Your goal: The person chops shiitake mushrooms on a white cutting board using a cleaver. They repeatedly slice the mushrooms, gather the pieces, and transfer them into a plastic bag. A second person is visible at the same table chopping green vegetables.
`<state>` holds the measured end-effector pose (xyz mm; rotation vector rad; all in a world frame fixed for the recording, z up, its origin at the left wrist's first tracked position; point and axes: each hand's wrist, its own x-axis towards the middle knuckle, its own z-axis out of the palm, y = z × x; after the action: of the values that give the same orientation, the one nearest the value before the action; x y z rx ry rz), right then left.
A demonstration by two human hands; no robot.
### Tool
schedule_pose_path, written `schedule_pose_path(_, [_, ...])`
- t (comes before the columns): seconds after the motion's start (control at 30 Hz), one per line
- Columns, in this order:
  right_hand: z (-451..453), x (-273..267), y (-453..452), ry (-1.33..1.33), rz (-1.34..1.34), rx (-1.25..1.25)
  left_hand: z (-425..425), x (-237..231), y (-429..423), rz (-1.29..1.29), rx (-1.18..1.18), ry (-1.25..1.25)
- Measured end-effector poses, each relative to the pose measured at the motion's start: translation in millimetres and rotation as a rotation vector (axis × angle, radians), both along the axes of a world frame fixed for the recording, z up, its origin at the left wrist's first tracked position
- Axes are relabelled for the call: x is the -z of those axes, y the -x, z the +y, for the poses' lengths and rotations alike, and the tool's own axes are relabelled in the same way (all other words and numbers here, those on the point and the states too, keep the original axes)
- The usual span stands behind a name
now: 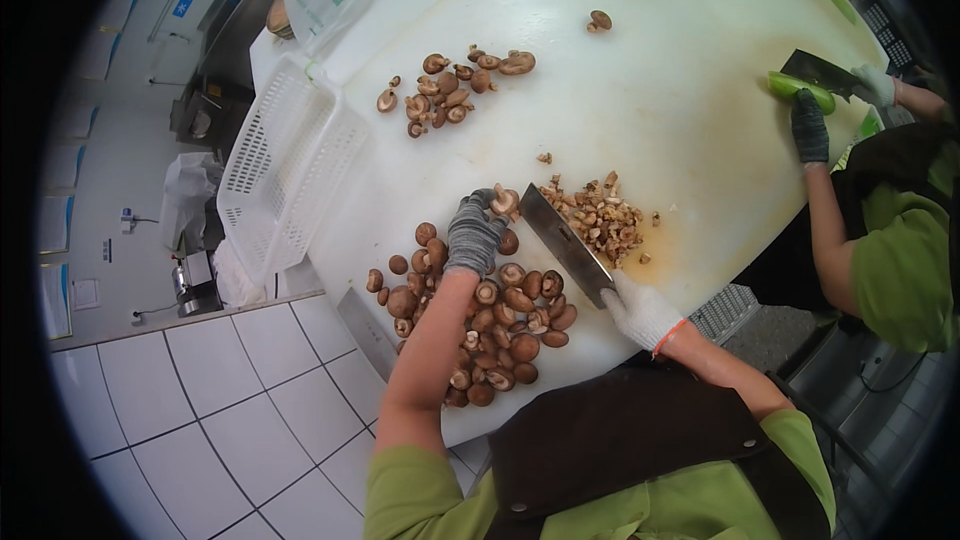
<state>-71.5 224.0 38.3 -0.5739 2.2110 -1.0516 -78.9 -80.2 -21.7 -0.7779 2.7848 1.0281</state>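
My left hand [475,234], in a grey knit glove, holds a brown mushroom [505,200] with its stem showing. Just to the right stands the blade of a cleaver [564,244], gripped by my right hand [641,309] in a white glove with an orange cuff edge. Beyond the blade lies a heap of cut mushroom stems [609,221]. Whole mushrooms [524,347] are piled below and around my left hand and forearm, some cap up, others gills up. A second, looser group of mushrooms [448,96] lies farther up the white work surface [570,109].
At right a co-worker's gloved hands [810,127] hold a cleaver [821,72] and a green vegetable [799,90]. A white perforated basket [281,172] sits at the left edge, near a plastic bag [330,0]. A metal blade [367,330] lies at the lower left edge. One mushroom [599,21] lies apart.
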Motion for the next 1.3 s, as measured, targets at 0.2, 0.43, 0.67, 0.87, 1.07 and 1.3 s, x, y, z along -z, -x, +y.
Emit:
schedule_pose_path(0.2, [6,-4,1,-0.035,-0.047,-0.035,15,-1,4,0.302,0.005,-0.060])
schedule_pose_path(0.43, [9,-10,4,0.039,0.070,0.041,21,-25,16,0.144,0.136,0.112])
schedule_pose_path(0.67, [-14,-17,19,-0.121,0.034,-0.045,17,-10,19,0.113,0.149,0.200])
schedule_pose_path(0.87, [-53,-22,19,-0.226,0.194,-0.199,12,4,19,0.006,0.018,0.018])
schedule_pose_path(1.07, [-45,-17,34,-0.122,0.099,-0.050,-19,-7,-13,0.437,-0.312,-0.538])
schedule_pose_path(1.3, [-30,-6,34,-0.143,0.000,-0.133,-30,-49,-23,-0.201,0.047,0.034])
